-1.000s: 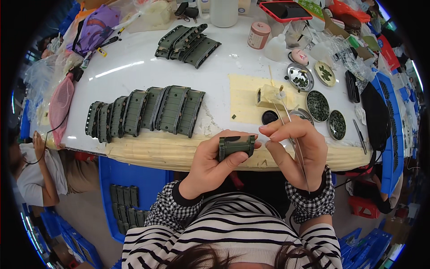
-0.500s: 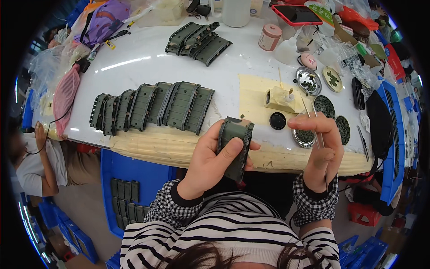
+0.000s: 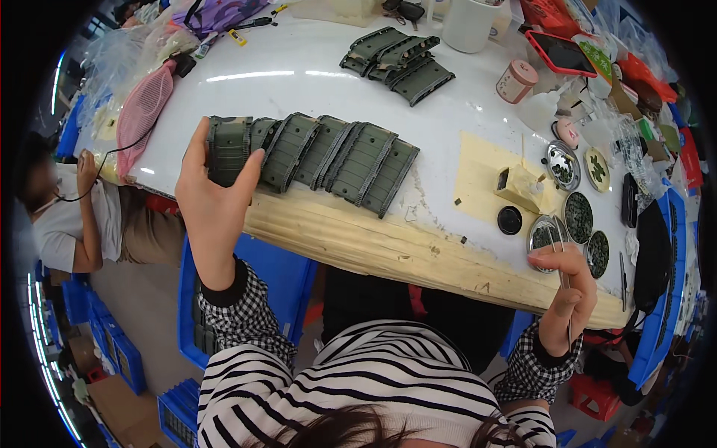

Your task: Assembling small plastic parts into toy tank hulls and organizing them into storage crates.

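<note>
At the left end of a row of green ribbed, curved plastic parts [image 3: 366, 160], my left hand [image 3: 213, 198] has its thumb and fingers around one such part [image 3: 230, 149]. This part stands at the row's end, touching or nearly touching its neighbour. Metal tweezers [image 3: 565, 276] are gripped in my right hand [image 3: 569, 287], above the table's front edge. Their tips lie over a round dish of small dark green bits [image 3: 539, 237]; nothing can be made out between them. Beside that dish are a black round cap [image 3: 510, 220] and more dishes of green bits [image 3: 578, 216].
Another pile of green parts [image 3: 403, 63] lies at the back. A small taped box [image 3: 523, 187] stands on yellow paper. A pink mesh bag [image 3: 147, 112], a pink jar [image 3: 517, 81] and a phone [image 3: 560, 52] surround the work area. Another person [image 3: 75, 201] sits at left; a blue crate [image 3: 276, 291] is below.
My left hand has carried the green part leftward to the row's end. My right hand keeps the tweezers, now lower and nearer the dishes. The whole view has shifted.
</note>
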`<state>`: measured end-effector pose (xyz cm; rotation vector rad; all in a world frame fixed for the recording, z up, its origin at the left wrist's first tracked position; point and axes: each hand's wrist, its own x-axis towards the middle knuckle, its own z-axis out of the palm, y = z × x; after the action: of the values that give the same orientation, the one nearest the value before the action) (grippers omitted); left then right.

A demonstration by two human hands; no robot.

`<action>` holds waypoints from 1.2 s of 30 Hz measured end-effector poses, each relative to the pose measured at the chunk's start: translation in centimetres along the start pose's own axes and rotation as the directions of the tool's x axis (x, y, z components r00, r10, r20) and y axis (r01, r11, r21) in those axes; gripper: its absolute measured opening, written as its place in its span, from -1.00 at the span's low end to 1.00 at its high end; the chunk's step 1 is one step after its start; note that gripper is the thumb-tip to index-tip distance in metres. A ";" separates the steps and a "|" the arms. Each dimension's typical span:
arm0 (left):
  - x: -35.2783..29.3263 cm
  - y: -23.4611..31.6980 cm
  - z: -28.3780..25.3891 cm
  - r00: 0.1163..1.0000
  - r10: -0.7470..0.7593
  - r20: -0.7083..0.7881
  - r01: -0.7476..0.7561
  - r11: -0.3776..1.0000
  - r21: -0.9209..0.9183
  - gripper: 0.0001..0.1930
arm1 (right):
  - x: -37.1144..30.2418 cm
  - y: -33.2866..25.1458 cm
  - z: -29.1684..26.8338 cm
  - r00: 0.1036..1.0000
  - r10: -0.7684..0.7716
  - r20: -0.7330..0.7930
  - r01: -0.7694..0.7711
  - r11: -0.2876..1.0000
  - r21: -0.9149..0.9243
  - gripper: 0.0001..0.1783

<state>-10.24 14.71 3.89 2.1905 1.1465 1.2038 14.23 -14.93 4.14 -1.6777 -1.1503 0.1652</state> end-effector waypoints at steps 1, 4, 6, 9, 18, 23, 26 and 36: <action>0.4 -0.2 -0.3 0.999 -0.032 0.021 0.030 0.998 0.062 -0.47 | 0.2 0.0 0.1 1.000 -0.005 0.022 0.005 1.000 -0.005 -0.26; 2.2 -2.2 -0.5 0.999 0.011 0.040 -0.018 0.985 0.173 -0.51 | 0.4 0.1 0.4 0.998 -0.043 0.046 0.043 0.999 -0.007 -0.30; 3.0 -3.1 -0.1 0.996 0.063 0.065 -0.077 0.964 0.253 -0.52 | 0.6 -0.1 0.4 0.996 -0.063 0.058 0.064 0.998 -0.025 -0.31; 3.6 -3.3 0.5 0.991 0.065 0.120 -0.105 0.926 0.361 -0.52 | 0.4 -0.2 0.2 0.997 -0.047 0.056 0.049 0.998 -0.035 -0.31; 5.5 -1.0 0.8 0.929 0.280 0.241 -0.333 0.918 0.217 -0.58 | -0.3 0.9 -1.2 0.999 -0.030 0.032 0.032 0.998 -0.058 -0.24; 14.7 0.8 8.1 0.790 0.335 0.513 -0.336 0.937 -0.094 -0.62 | -0.3 0.7 -0.5 0.998 -0.051 0.046 0.052 0.998 -0.021 -0.25; 18.8 0.2 15.6 0.768 0.303 0.564 -0.439 0.891 0.120 -0.62 | -0.5 0.1 -0.4 0.995 -0.082 0.063 0.083 0.996 -0.013 -0.28; 20.4 -1.7 21.5 0.786 0.336 0.519 -0.504 0.833 0.225 -0.70 | -2.3 1.4 -3.5 1.000 0.029 0.002 -0.029 0.998 -0.051 -0.32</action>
<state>12.83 33.12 1.30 2.9222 0.7157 0.5671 15.94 -18.90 3.65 -1.7404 -1.1415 0.1575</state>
